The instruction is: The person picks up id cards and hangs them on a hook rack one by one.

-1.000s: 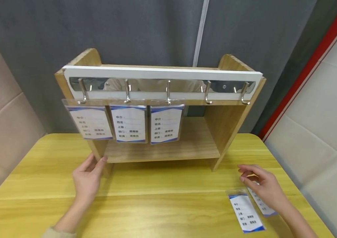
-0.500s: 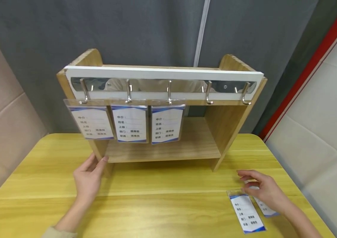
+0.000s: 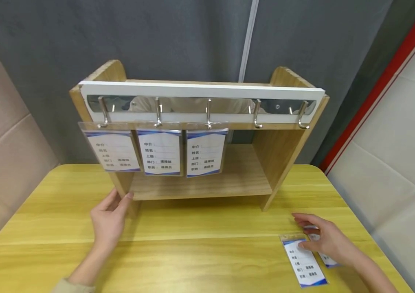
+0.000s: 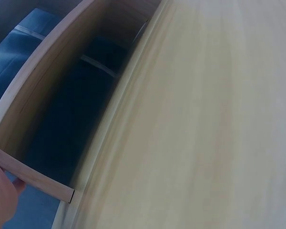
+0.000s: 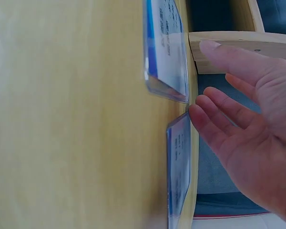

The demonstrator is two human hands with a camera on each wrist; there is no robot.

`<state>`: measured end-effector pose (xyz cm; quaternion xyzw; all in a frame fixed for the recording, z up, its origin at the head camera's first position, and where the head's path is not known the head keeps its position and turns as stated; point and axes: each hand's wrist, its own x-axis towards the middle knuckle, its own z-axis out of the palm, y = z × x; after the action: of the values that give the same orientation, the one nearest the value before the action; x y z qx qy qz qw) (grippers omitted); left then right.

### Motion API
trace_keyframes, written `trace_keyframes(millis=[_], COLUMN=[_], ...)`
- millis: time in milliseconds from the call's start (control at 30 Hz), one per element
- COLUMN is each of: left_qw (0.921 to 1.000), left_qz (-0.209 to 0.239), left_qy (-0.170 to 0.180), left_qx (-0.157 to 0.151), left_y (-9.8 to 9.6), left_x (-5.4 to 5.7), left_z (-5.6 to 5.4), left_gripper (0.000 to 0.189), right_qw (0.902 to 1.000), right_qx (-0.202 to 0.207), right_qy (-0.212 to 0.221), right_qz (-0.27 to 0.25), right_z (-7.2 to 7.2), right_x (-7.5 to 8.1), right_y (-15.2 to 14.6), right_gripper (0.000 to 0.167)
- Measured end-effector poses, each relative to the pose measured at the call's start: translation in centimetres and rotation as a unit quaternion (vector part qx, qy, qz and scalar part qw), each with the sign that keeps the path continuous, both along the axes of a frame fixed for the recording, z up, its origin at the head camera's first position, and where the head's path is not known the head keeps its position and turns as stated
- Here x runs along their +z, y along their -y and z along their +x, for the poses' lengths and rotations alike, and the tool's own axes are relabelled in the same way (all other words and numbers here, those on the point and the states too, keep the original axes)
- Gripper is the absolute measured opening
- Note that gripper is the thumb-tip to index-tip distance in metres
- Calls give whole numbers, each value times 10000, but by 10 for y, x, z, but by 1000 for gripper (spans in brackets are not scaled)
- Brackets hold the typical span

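Note:
My left hand (image 3: 107,221) grips the lower left side panel of a small wooden shelf (image 3: 236,183), thumb at the front edge and fingers along the outer side. In the left wrist view only a bit of that hand (image 4: 1,196) shows, beside the panel (image 4: 35,176). Over at the right, my right hand (image 3: 332,242) hovers above two clear-sleeved name badges, its fingers loosely bent and holding nothing. Its thumb is over the nearer badge (image 3: 304,264); the other badge (image 3: 327,259) is partly hidden beneath the hand. Both badges lie flat, per the right wrist view, below the fingertips (image 5: 196,112).
A white rail (image 3: 200,87) with several metal hooks (image 3: 256,114) runs across the shelf's front. Three badges (image 3: 159,154) hang from the left hooks; the two right hooks carry none. A grey partition (image 3: 185,40) stands behind the yellow wooden table (image 3: 192,260).
My right hand has come down a little toward the badges, and its thumb has moved apart from the fingers over the nearer badge. The left hand keeps its grip on the shelf.

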<state>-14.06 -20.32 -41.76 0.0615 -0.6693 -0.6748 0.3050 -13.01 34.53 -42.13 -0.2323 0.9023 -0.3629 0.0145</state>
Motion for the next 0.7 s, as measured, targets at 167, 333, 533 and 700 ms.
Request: trace_keyframes(millis=[167, 333, 533, 700], left_qw=[10000, 9998, 9999, 9999], left_qz=[55, 192, 26, -20], left_qy=[-11, 16, 99, 119], left_qx=[16, -22, 23, 46], left_y=[0, 0, 0, 0], left_x=[0, 0, 2, 2], left_z=[-1, 0, 1, 0], left_gripper=[39, 39, 39, 39], right_qw=[9999, 9997, 9993, 9964], right_qx=[-72, -149, -165, -418], right_qy=[-13, 86, 343, 605], right_qz=[-97, -144, -67, 409], right_z=[1, 2, 4, 8], right_x=[-2, -2, -1, 1], right_y=[-1, -2, -2, 1], right_gripper=[70, 68, 69, 67])
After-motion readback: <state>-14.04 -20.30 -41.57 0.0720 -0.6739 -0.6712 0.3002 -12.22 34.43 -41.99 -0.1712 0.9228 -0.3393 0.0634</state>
